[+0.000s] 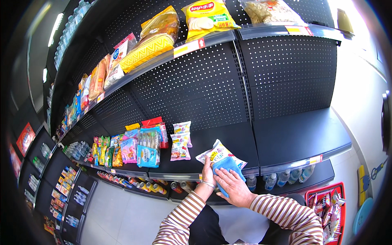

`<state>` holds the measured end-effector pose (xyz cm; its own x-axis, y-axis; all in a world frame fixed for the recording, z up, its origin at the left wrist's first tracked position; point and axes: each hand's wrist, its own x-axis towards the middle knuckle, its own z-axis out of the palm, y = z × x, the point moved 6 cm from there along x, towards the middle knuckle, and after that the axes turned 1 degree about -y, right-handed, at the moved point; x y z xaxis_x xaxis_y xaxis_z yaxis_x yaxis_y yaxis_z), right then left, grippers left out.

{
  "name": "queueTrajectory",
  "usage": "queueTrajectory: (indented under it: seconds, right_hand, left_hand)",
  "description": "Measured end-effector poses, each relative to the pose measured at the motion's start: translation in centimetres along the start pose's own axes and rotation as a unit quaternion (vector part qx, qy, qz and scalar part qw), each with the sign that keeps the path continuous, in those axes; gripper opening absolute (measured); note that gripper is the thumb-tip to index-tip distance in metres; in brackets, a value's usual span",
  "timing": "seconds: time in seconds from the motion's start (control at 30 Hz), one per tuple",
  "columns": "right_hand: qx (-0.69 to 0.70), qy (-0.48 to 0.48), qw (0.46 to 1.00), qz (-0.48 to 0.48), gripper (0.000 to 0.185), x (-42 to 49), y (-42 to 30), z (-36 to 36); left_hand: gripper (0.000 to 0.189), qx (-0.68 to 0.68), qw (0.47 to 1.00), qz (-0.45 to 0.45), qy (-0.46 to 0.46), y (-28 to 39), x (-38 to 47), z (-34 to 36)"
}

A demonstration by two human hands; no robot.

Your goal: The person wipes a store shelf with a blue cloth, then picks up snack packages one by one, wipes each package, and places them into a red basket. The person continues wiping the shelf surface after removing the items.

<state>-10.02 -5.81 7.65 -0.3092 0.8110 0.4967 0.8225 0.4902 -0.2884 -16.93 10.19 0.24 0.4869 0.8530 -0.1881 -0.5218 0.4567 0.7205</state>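
Observation:
A white snack bag with colourful print (220,152) is in front of me, over the front part of the black lower shelf (303,134). My left hand (209,176) grips its left side, the thumb along the edge. With spread fingers, my right hand (234,186) presses a blue cloth (228,171) flat on the bag's front. The cloth hides the lower part of the bag. To the left, two similar white snack bags (180,146) stand one behind the other on the same shelf.
Packaged snacks (148,150) line the shelf further left. Cans (147,186) and water bottles (283,177) sit on the level below. Overhead juts a shelf with chip bags (208,18). On the floor at right is a red basket (343,196) holding packages, with a light-blue basin (363,216) nearby.

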Motion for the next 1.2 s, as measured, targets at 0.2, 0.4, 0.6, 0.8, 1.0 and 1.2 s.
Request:
queueTrajectory:
  seconds: [0.2,0.4,0.6,0.8,1.0,1.2]
  right_hand:
    - [-0.024,0.052,0.998,0.036,0.066,0.9,2.5,-1.2]
    - [0.013,0.158,0.97,0.182,0.066,0.5,7.9,-2.0]
    - [0.266,0.133,0.887,0.354,0.073,-1.4,11.5,0.3]
    - [0.267,0.084,0.912,0.3,0.072,-1.2,10.7,0.6]
    - [0.245,0.136,0.917,0.282,0.059,-1.0,10.3,-0.6]
    - [0.287,0.247,0.878,0.291,0.047,-1.1,10.5,-3.9]
  left_hand:
    - [0.065,0.013,0.996,-0.074,-0.049,-3.2,-1.2,2.0]
    - [0.052,0.002,0.996,-0.066,-0.061,-4.6,-1.5,2.8]
    - [0.054,0.024,0.998,-0.01,-0.065,-2.4,-1.1,2.4]
    - [0.06,0.029,0.996,0.053,-0.062,0.8,-1.6,2.8]
    - [0.069,0.1,0.993,0.056,-0.034,1.4,-2.1,3.6]
    - [0.075,0.006,0.998,0.058,-0.022,1.9,0.4,0.2]
